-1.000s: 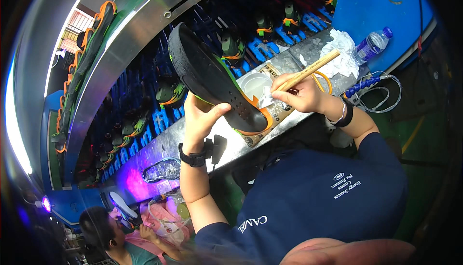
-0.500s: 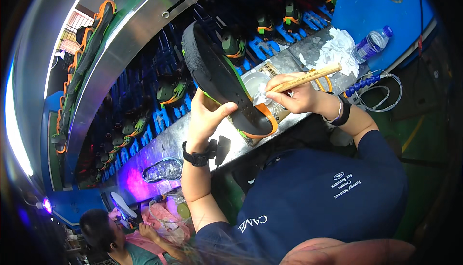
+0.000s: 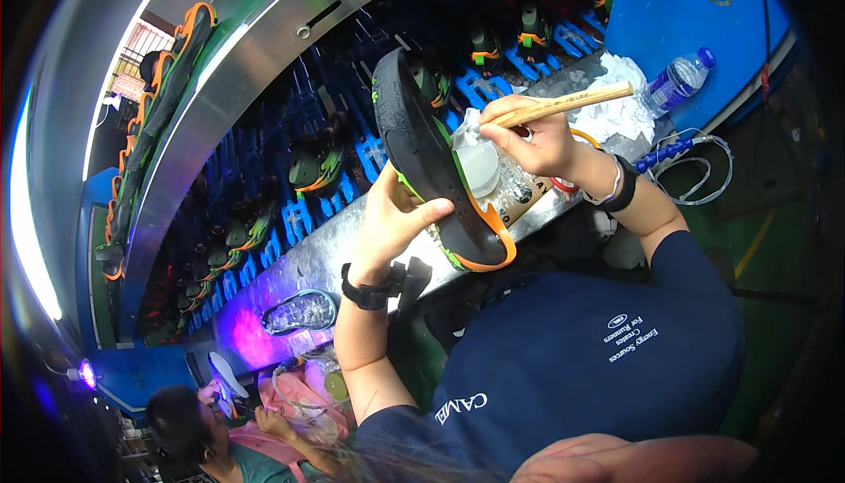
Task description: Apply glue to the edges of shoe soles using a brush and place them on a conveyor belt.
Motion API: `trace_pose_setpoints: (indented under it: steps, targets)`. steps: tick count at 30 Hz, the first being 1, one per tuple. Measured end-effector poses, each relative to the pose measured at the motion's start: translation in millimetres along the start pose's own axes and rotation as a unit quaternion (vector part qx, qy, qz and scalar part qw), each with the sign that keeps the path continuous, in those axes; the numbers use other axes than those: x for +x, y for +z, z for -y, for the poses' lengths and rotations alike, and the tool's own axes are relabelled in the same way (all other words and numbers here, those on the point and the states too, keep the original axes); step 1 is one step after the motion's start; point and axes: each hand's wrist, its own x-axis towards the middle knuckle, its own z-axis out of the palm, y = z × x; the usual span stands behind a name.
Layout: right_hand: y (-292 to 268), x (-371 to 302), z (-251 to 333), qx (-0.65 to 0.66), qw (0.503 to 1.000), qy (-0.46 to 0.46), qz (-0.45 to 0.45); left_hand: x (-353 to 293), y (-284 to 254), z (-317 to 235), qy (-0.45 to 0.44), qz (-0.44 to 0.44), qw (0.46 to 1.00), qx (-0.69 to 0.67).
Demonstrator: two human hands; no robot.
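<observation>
My left hand (image 3: 387,223) is closed on the edge of a black shoe sole (image 3: 427,157) with orange and green trim, its thumb lying on the inner face. The sole is held tilted over the bench. Beside it, my right hand (image 3: 539,142) grips a wooden handle (image 3: 585,98) and a crumpled white tissue (image 3: 466,131) at the fingertips. Whatever is on the lower end of the handle is hidden by fingers and tissue. Just below the tissue sits a translucent white cup (image 3: 480,171), partly covered by the sole.
A metal bench (image 3: 282,276) runs along a rack with blue holders and more soles (image 3: 308,166). Crumpled white paper (image 3: 620,96) and a plastic bottle (image 3: 682,80) lie at right. Another clear-filled sole (image 3: 301,311) lies at left, near a seated person (image 3: 189,430).
The sole has shifted right and stands more upright. My right hand and tissue have lifted up and away from the sole's inner face, showing more of the cup.
</observation>
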Motion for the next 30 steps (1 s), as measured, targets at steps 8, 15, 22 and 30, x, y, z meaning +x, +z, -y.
trace_pose_setpoints:
  steps: [8,15,22,30]
  targets:
    - [-5.3,10.2,-1.3,-0.014,0.999,-0.028,-0.035,0.8,4.2,1.7,-0.014,0.023,1.000,-0.009]
    - [-7.8,3.3,-1.9,-0.025,0.999,-0.035,-0.019,1.7,7.2,-1.3,-0.029,0.023,0.999,-0.001]
    - [-13.2,-21.3,0.7,0.009,0.999,0.012,0.028,13.7,8.9,-1.9,-0.035,0.009,0.999,0.030]
    - [-89.8,-59.8,33.5,0.145,0.976,0.030,-0.162,48.8,46.3,-21.9,-0.023,-0.002,0.999,0.041]
